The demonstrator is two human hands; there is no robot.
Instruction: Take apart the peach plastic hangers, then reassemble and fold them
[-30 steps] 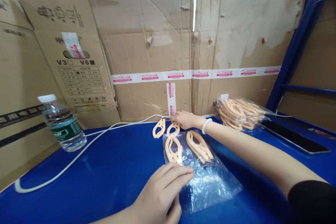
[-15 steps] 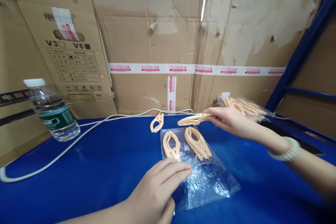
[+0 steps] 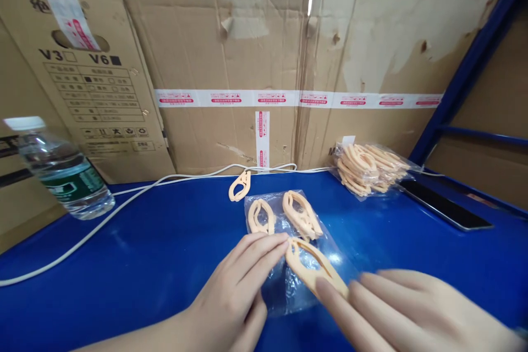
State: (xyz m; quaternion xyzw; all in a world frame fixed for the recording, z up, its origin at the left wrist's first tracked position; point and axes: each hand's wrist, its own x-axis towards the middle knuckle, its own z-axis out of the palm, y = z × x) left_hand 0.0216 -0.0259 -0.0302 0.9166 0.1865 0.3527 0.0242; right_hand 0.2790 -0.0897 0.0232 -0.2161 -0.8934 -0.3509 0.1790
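The beige piece (image 3: 303, 275) is held slantwise above the clear plastic bag (image 3: 295, 291), its near end between the thumb and fingers of the right hand (image 3: 396, 308), which is blurred. The left hand (image 3: 237, 278) lies over the bag, fingers together, their tips at or just beside the piece's far end; whether they grip anything I cannot tell. The step in hand looks like bringing this piece to the bag while the left hand steadies things. As I judge it, the next move calls for a light pinch and a careful angle, since thin film could catch on the notched ends.

The piece is smooth, matt, probably moulded plastic: a long teardrop loop with an open middle. Two similar ones, a left piece (image 3: 252, 220) and a right piece (image 3: 307, 225), lie at the bag's far end, inside or on top being unclear. The film is glossy and crinkled. Beyond, a lone piece (image 3: 245, 179) sits on the smooth blue tabletop (image 3: 185, 242) by a white cable (image 3: 160, 180). To the right, a stuffed bag (image 3: 367, 170) of such pieces sits near a flat black phone (image 3: 447, 206); behind stands creased, torn cardboard (image 3: 231, 55)
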